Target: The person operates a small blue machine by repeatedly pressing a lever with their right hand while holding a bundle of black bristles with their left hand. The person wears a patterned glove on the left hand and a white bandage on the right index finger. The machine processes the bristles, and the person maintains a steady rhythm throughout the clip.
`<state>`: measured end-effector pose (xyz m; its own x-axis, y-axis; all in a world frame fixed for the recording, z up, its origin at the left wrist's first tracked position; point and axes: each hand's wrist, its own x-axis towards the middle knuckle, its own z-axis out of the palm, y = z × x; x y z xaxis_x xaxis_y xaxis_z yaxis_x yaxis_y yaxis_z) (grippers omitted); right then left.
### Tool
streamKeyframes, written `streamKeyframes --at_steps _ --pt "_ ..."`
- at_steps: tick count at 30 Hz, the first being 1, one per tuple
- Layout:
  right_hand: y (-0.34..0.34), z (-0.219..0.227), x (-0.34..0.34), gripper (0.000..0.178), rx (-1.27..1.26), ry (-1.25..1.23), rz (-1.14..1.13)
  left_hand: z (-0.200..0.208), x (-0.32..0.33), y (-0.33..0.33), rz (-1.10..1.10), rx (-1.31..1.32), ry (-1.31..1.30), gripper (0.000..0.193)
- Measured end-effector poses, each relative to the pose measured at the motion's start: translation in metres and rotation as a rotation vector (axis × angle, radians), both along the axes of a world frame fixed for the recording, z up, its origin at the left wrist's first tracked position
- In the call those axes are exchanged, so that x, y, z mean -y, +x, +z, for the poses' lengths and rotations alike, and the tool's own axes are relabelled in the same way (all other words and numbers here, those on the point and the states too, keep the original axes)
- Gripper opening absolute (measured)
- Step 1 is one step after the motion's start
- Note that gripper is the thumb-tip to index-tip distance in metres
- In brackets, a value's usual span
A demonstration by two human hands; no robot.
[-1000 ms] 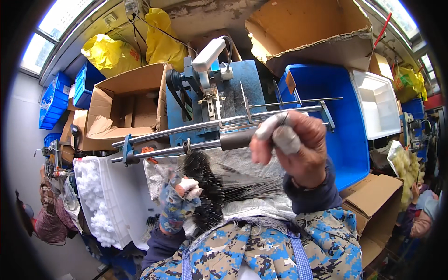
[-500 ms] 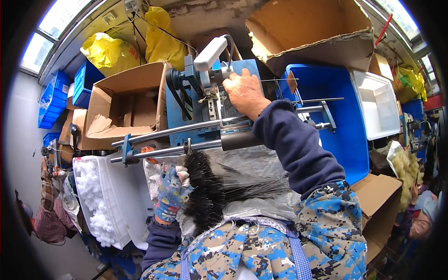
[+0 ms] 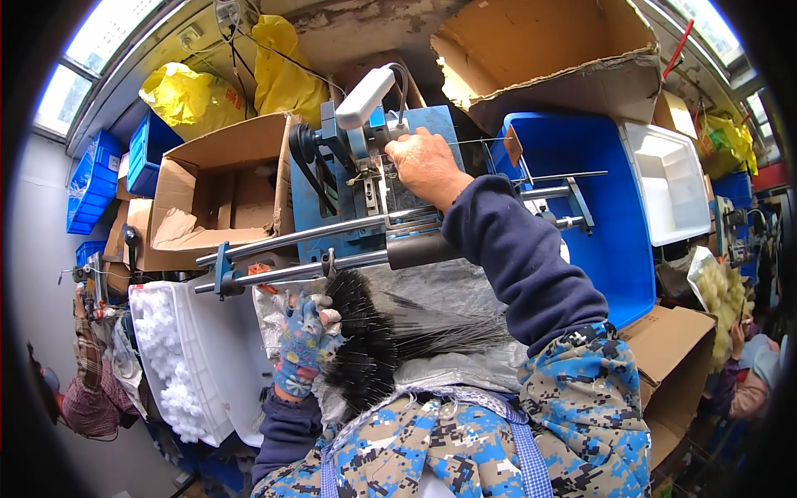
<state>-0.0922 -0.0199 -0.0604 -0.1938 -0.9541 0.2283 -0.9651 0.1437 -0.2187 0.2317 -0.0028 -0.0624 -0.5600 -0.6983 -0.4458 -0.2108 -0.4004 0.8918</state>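
Note:
My bare right hand [image 3: 425, 166] is closed at the head of a blue bench machine [image 3: 311, 199]. Its fingertips are hidden against the metal parts, so what they grip does not show. Lower left, my left hand [image 3: 305, 336], in a flowered fingerless glove, has its fingers curled in beside a thick heap of black bristle brushes [image 3: 359, 340]. What those fingers hold cannot be made out. Thin dark stems [image 3: 448, 336] fan out to the right from the heap, over a grey sheet [image 3: 432, 286] at my lap. Two steel rails [image 3: 290, 270] cross in front of the machine.
Left of the machine stand an open cardboard box [image 3: 216, 195] and a white bin [image 3: 220, 365] with white tufts [image 3: 170, 365]. To the right are a large blue bin [image 3: 594, 216], a white tray [image 3: 664, 183] and a carton [image 3: 668, 349]. Another person [image 3: 751, 382] sits far right.
My right hand has shifted slightly left at the machine head. The left hand stays beside the black brushes, its fingers moving only a little. The whole view has drifted slightly.

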Motion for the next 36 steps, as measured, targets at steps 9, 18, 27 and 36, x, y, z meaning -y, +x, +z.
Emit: streamKeyframes --at_steps 9,18,27,36 --pt "0.000 0.018 -0.046 0.049 -0.111 0.027 -0.128 0.040 -0.007 -0.011 -0.229 -0.087 -1.278 0.025" --pt "0.018 0.013 -0.055 0.054 0.034 0.089 -0.193 0.059 -0.021 -0.025 -0.187 -0.203 -1.077 0.024" --pt "0.066 0.008 -0.017 0.058 0.108 -0.026 -0.128 0.053 -0.039 -0.018 0.023 -0.001 -1.016 0.019" --pt "0.009 0.019 -0.058 0.041 -0.018 0.049 -0.100 0.036 -0.044 0.023 0.241 0.097 -0.688 0.019"
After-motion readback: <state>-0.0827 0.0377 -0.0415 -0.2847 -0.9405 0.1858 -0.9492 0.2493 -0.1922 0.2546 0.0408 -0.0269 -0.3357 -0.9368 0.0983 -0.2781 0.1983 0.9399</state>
